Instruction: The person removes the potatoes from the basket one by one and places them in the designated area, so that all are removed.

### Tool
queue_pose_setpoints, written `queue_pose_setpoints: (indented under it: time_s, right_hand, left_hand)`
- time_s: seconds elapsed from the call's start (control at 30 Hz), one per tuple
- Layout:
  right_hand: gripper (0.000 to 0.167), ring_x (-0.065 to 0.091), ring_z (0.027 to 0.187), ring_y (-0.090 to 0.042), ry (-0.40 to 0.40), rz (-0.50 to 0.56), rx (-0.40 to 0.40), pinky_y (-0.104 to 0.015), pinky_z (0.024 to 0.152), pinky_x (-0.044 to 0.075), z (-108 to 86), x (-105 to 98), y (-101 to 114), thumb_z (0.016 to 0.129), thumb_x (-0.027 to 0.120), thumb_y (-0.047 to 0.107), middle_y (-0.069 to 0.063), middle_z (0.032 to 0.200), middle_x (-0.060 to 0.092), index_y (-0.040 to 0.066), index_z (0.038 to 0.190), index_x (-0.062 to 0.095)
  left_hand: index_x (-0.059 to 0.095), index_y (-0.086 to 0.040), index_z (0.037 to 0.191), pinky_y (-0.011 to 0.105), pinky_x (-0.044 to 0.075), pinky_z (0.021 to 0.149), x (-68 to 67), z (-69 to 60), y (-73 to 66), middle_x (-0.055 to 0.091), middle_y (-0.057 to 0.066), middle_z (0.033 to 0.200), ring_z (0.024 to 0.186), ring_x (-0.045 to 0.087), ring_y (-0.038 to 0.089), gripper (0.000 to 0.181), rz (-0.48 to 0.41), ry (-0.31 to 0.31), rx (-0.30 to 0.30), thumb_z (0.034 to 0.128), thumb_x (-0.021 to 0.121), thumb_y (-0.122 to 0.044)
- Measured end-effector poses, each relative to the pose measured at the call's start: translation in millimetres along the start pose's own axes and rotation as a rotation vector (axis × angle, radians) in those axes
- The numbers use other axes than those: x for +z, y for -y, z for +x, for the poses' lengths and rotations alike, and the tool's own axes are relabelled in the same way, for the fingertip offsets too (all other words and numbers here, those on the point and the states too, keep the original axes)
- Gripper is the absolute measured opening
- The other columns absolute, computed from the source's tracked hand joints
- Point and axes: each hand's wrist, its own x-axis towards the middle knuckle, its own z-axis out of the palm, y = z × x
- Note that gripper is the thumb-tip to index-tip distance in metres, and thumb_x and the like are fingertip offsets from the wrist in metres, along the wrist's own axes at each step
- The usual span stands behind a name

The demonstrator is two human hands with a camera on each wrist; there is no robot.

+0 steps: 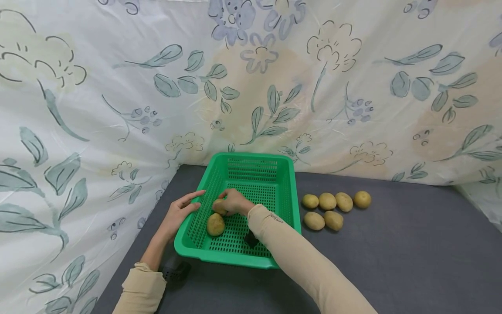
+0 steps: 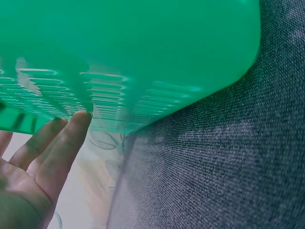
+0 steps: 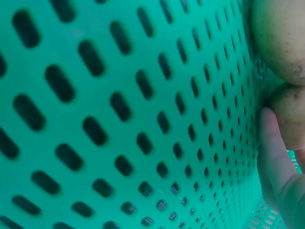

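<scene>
Inside a green perforated plastic basket [image 1: 239, 260], my right hand [image 1: 235, 202] grips a potato [image 1: 219, 207] near the left wall. A larger potato [image 1: 215, 224] lies against it on the basket floor. In the right wrist view the fingers [image 3: 274, 148] touch the lower potato [image 3: 290, 114], with the other potato [image 3: 281, 38] just above. My left hand [image 1: 179, 213] rests at the basket's left rim, two digits reaching over the edge. The left wrist view shows straight fingers [image 2: 66, 148] by the outer slotted wall; part of that hand is out of frame.
Several potatoes [image 1: 327, 201] lie in two loose rows on the dark grey tabletop [image 1: 412, 244], right of the basket. A floral cloth [image 1: 333, 109] hangs behind and along the left side. A dark wrist device [image 1: 251, 239] shows below the right forearm.
</scene>
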Motion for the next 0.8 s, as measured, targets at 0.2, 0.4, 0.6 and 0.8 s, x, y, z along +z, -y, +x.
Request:
queue_pose_setpoints:
  time_s: [0.2,0.4,0.6,0.8]
  right_hand:
    - [0.050,0.060,0.096,-0.029,-0.010,-0.019,-0.003,-0.035,0.073,0.055,0.6,-0.7,1.0,0.088,0.069,0.016,-0.017,0.112,0.055,-0.004,0.130,0.050]
    - [0.051,0.060,0.098,-0.031,0.002,0.011,-0.003,-0.036,0.072,0.055,1.8,-4.0,0.1,0.087,0.069,0.014,-0.019,0.114,0.054,-0.006,0.130,0.051]
    - [0.053,0.058,0.103,-0.036,0.003,0.094,0.011,-0.038,0.072,0.056,1.6,-10.6,0.9,0.087,0.068,0.010,-0.023,0.123,0.051,-0.011,0.131,0.048]
    - [0.050,0.055,0.109,-0.038,0.004,0.214,0.000,-0.043,0.079,0.053,1.9,-17.9,2.3,0.089,0.066,0.007,-0.023,0.127,0.048,-0.011,0.132,0.047]
  left_hand:
    - [0.044,-0.003,0.142,0.035,0.049,0.083,0.0,0.7,-1.4,0.029,0.017,0.151,0.120,0.043,0.040,0.046,-0.017,0.001,-0.004,0.0998,0.052,-0.019]
    - [0.044,-0.003,0.142,0.036,0.052,0.078,-0.7,1.2,-1.4,0.033,0.019,0.148,0.112,0.050,0.037,0.046,-0.026,0.001,-0.009,0.0998,0.052,-0.019]
    - [0.045,-0.004,0.142,0.036,0.052,0.078,-1.3,1.2,0.3,0.039,0.021,0.143,0.106,0.055,0.031,0.045,-0.022,-0.005,-0.011,0.0998,0.052,-0.019]
    - [0.045,-0.004,0.142,0.040,0.046,0.086,-0.4,1.5,1.8,0.033,0.017,0.148,0.116,0.046,0.036,0.045,0.003,-0.001,0.004,0.1001,0.052,-0.020]
